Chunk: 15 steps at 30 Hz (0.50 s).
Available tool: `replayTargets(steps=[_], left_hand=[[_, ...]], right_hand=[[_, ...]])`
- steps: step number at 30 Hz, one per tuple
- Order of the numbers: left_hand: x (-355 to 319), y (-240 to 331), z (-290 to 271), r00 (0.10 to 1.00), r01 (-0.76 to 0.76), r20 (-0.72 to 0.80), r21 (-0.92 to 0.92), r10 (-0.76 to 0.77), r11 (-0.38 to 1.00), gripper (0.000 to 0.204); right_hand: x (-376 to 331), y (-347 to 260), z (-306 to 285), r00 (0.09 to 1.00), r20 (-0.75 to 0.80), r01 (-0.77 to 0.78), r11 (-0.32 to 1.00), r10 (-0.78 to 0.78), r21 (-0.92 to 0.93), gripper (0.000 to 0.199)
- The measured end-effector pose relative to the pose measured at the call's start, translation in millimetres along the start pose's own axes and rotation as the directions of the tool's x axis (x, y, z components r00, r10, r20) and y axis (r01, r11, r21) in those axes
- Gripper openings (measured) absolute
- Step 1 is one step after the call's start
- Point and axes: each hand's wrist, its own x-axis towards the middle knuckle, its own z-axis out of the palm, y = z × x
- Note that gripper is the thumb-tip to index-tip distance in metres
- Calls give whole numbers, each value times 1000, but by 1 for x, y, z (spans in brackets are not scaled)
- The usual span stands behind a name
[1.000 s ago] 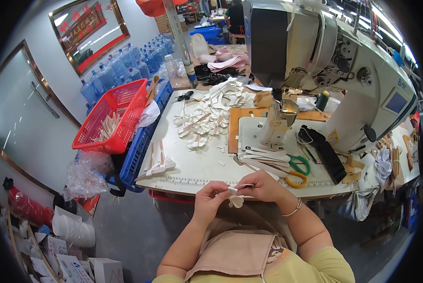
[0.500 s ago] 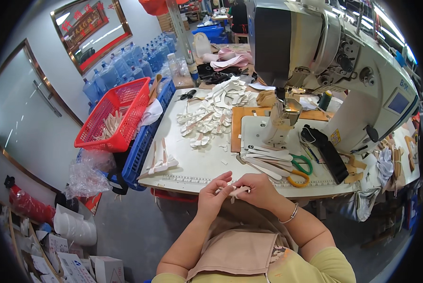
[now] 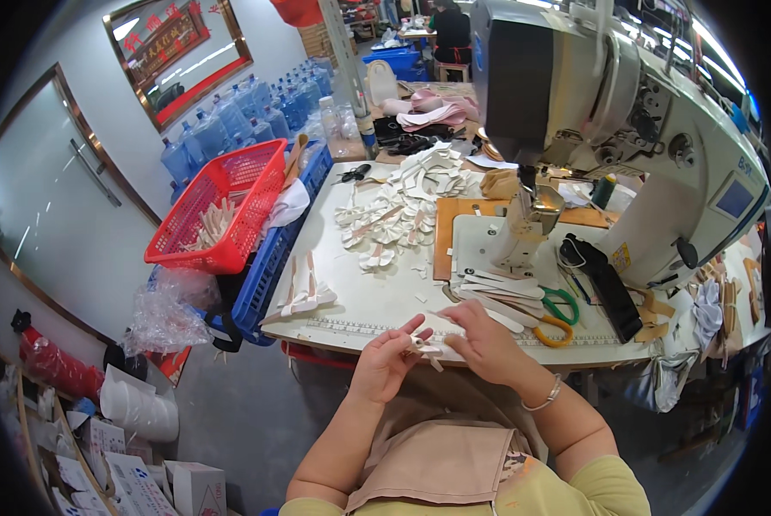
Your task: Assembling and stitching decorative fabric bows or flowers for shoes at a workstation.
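Note:
In front of the table's near edge, my left hand [image 3: 384, 366] pinches a small cream-white strap piece [image 3: 434, 351] between thumb and fingers. My right hand [image 3: 487, 346] is closed on the other side of the same piece, its fingers bent over it and hiding part of it. Short ends of the piece stick out below the fingertips. Beyond my hands lies a heap of similar white cut pieces [image 3: 377, 225]. A few more white pieces with tan strips [image 3: 306, 288] lie near the table's left corner.
A post-bed sewing machine [image 3: 523, 219] stands at the right. Before it lie flat white strips [image 3: 502, 297], scissors with green and orange handles [image 3: 559, 320] and a black phone [image 3: 611, 297]. At the left, a red basket [image 3: 256, 172] sits on a blue crate [image 3: 274, 275].
My right hand has opened out and shifted slightly right, so more of the white piece shows between my hands. The whole view has shifted slightly.

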Motion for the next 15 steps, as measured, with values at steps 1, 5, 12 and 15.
replayTargets(steps=[1, 5, 12, 15], left_hand=[[0, 3, -2, 999, -40, 17, -29, 40, 999, 5], [-2, 5, 0, 997, -74, 35, -28, 75, 997, 3], [-5, -7, 8, 985, -172, -3, 128, 173, 977, 3], [-2, -15, 7, 967, -229, -78, 155, 243, 961, 3]], right_hand=[[-2, 2, -5, 997, 82, 16, 999, -12, -40, 16], [-7, -1, -12, 977, 191, 123, 983, -95, -139, 14], [-5, -8, -10, 951, 228, 287, 878, -211, -382, 5], [-6, -10, -5, 939, 226, 332, 850, -259, -409, 5]])
